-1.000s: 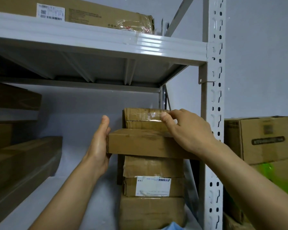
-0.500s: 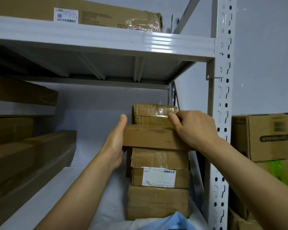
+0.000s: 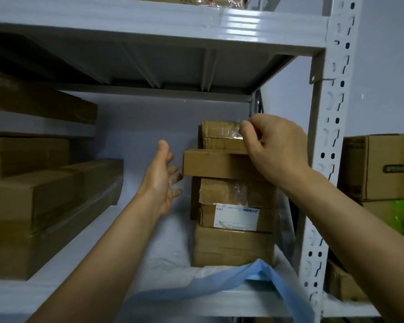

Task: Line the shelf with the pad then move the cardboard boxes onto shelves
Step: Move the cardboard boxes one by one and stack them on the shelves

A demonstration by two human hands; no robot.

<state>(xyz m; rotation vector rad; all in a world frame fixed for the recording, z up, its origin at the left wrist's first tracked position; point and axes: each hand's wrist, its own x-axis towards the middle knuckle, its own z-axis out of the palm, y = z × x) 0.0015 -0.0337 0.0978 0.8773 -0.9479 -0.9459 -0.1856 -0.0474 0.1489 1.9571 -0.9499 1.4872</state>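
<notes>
Five stacked boxes (image 3: 219,164), two hands (image 3: 160,183)

i see brown cardboard boxes (image 3: 222,164), the top box (image 3: 219,134) with glossy clear tape, another with a white label (image 3: 236,216) printed blue. white shelf frame (image 3: 331,136), dark slots. pale blue sheet (image 3: 219,285) on the white pad (image 3: 168,248).
</notes>
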